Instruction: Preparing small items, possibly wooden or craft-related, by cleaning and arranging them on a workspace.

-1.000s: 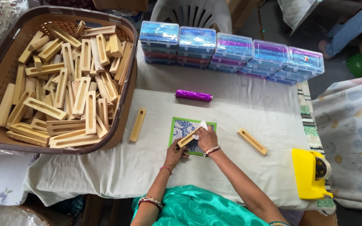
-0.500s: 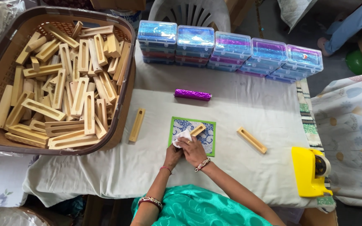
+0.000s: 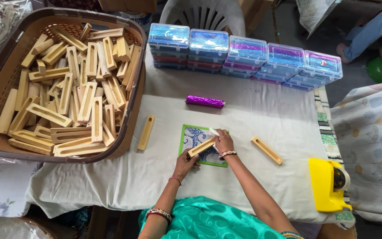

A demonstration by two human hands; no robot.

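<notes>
- Looking down from the head camera, I see the left hand (image 3: 185,160) pinching the near end of a slotted wooden block (image 3: 201,147), which lies slantwise on a green-edged patterned sheet (image 3: 192,137) on the cloth-covered counter (image 3: 253,186)
- My right hand (image 3: 223,140) rests over the block's far end, fingers closed on a small white scrap (image 3: 213,132) (paper or cloth, I cannot tell which)
- I judge the block stiff and light, its smooth faces not slippery; the long side edges near either end look the sound places to take hold, clear of the slot
- I judge the sheet thin and limp, apt to crease, so it wants lifting by an edge
- Just left of the sheet lies another block (image 3: 146,132); to the right a third (image 3: 266,150); beyond it a purple foil-wrapped bar (image 3: 205,102)
- A brown basket (image 3: 131,119) heaped with like blocks stands at the left; a row of clear lidded boxes (image 3: 244,57) lines the far side, and a yellow tape dispenser (image 3: 328,183) sits at the right edge
</notes>
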